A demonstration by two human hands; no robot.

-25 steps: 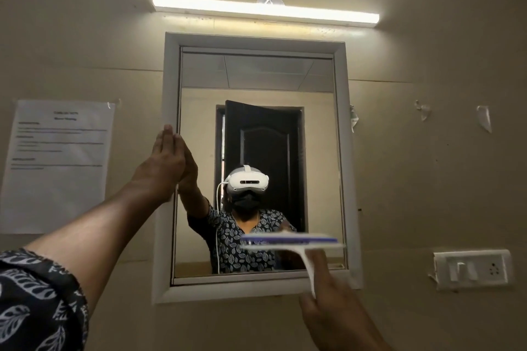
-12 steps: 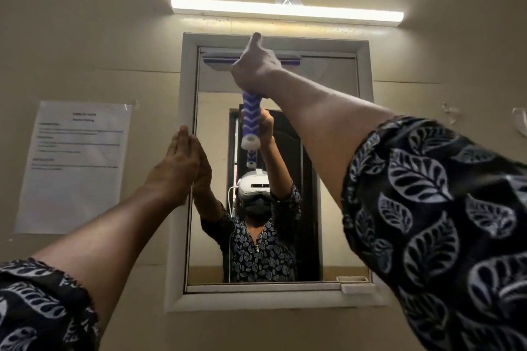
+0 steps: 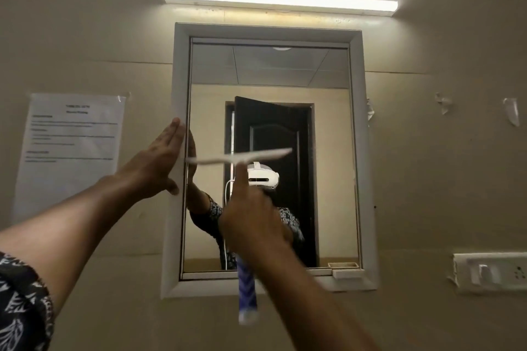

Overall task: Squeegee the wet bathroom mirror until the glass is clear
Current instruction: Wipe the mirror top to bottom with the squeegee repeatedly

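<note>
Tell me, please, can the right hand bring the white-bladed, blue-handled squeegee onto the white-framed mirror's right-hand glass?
Probably yes: the right hand grips the squeegee mid-glass, and nothing covers the mirror farther right.

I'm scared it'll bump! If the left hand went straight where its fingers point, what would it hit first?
Probably just more mirror frame: the left hand lies flat on it, fingers pointing upward.

Short sleeve (image 3: 21,305), dark, possibly navy; white leaf print.
</note>
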